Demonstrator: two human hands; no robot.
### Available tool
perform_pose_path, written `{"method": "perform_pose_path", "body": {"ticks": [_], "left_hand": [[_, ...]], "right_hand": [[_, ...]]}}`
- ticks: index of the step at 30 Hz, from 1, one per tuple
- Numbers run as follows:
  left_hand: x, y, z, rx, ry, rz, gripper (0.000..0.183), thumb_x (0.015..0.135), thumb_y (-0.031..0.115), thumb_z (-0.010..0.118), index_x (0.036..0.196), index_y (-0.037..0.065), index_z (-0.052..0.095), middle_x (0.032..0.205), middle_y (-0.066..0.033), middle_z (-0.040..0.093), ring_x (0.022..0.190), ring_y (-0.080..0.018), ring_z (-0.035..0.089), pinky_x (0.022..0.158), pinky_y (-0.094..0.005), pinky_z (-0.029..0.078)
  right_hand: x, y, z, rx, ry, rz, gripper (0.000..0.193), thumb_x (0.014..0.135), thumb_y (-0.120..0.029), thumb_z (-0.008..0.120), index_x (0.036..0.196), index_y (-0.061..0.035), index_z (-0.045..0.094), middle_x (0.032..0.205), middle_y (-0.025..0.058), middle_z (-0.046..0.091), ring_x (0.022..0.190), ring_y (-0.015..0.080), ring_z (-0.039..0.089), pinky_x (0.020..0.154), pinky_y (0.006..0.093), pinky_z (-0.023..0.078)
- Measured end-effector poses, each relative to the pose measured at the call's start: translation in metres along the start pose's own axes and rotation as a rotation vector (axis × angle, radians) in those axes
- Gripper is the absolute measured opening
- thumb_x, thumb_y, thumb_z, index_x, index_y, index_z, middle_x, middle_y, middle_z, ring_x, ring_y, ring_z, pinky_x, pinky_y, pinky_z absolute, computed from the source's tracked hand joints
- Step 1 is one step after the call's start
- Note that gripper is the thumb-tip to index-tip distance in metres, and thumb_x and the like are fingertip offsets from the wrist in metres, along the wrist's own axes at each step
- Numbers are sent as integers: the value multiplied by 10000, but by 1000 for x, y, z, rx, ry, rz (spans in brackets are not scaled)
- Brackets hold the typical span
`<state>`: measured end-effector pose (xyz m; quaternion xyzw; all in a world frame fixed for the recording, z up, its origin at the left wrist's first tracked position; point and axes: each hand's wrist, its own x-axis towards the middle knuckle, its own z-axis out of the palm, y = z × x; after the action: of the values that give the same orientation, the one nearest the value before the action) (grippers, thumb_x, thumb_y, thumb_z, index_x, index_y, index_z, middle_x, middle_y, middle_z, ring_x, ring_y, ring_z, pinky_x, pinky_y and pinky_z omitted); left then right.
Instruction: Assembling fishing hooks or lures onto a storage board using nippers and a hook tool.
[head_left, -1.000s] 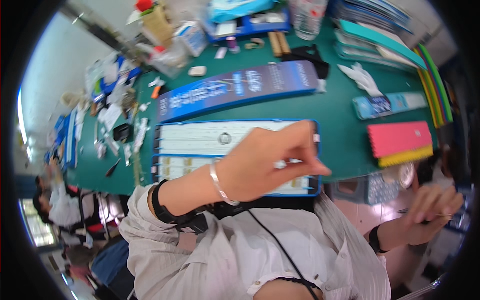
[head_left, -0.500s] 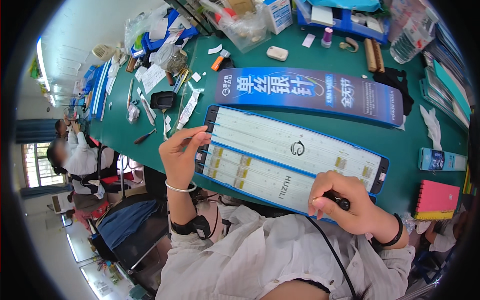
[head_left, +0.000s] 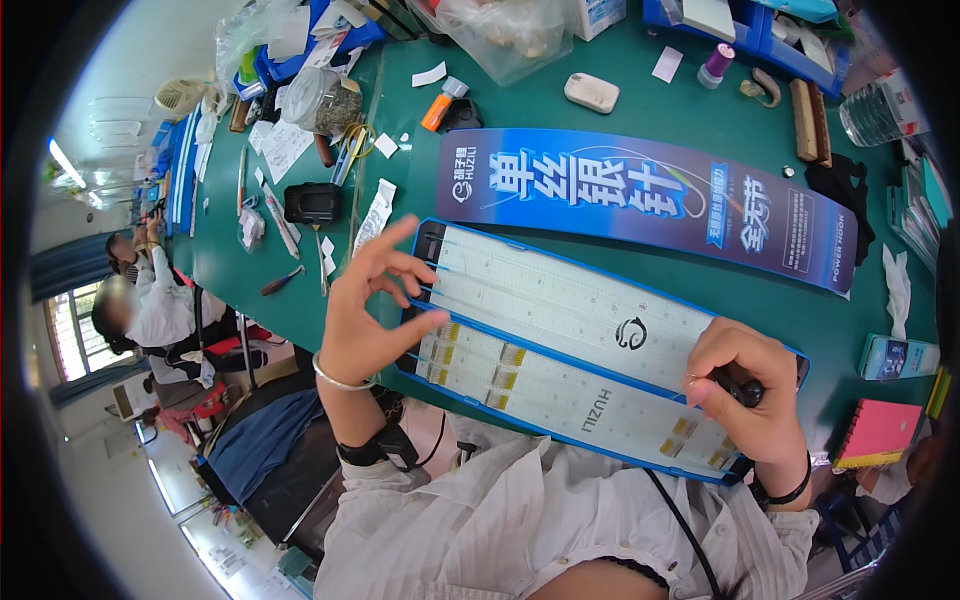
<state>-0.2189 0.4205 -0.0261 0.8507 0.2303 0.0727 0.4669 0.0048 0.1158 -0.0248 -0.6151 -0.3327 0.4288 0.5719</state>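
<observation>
A long flat case with a blue rim and white ruled panels lies open on the green table in front of me. My left hand hovers at its left end, fingers spread, fingertips close to the panels and holding nothing. My right hand rests on the case's right end, closed around a small black object with a dark cord running toward my body. Small yellow tabs sit in rows on the near panel.
A long blue printed lid lies just beyond the case. Tools, paper scraps, an orange tube, a black box and bags crowd the far and left table. A pink notebook lies at right. Another seated person is at left.
The view has closed in on the case. My left hand has opened and spread at the case's left end. My right hand stays closed on the black object at the right end.
</observation>
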Motion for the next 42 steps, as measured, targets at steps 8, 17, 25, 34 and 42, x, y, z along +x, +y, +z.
{"method": "perform_pose_path", "body": {"ticks": [8, 17, 25, 34, 42], "left_hand": [[25, 13, -2, 392, -124, 237, 393, 684, -104, 729, 1036, 70, 758, 1003, -72, 675, 917, -245, 643, 768, -319, 531], [29, 8, 23, 620, -71, 470, 261, 672, -35, 720, 912, 67, 738, 874, -37, 675, 821, -242, 645, 690, -331, 523], [13, -5, 31, 491, 237, 297, 161, 784, -73, 739, 919, -4, 686, 916, -95, 715, 838, -256, 682, 726, -316, 528], [19, 1, 28, 533, -2, 315, 231, 718, -24, 761, 929, 69, 745, 996, -63, 686, 885, -241, 639, 746, -322, 517], [22, 3, 31, 550, -29, 321, 206, 733, -31, 758, 921, 47, 727, 945, -68, 677, 854, -247, 637, 723, -326, 519]], "right_hand": [[4, 2, -7, -36, -10, -60, 78, 818, 66, 701, 878, 21, 680, 853, 99, 668, 655, 122, 548, 548, 235, 393], [1, -1, -8, -66, 28, -71, 80, 792, 55, 716, 855, 17, 683, 835, 103, 663, 676, 146, 568, 574, 252, 415], [-3, -2, -2, -125, -45, -74, 115, 781, 50, 745, 867, -3, 691, 831, 91, 651, 623, 135, 563, 535, 251, 425], [-1, -4, -1, -119, -117, -67, 117, 804, 36, 749, 898, -18, 703, 847, 88, 654, 594, 123, 573, 509, 244, 435], [-4, -4, -7, -64, -63, -41, 105, 805, 28, 756, 888, -15, 709, 848, 85, 652, 608, 126, 576, 506, 246, 428]]}}
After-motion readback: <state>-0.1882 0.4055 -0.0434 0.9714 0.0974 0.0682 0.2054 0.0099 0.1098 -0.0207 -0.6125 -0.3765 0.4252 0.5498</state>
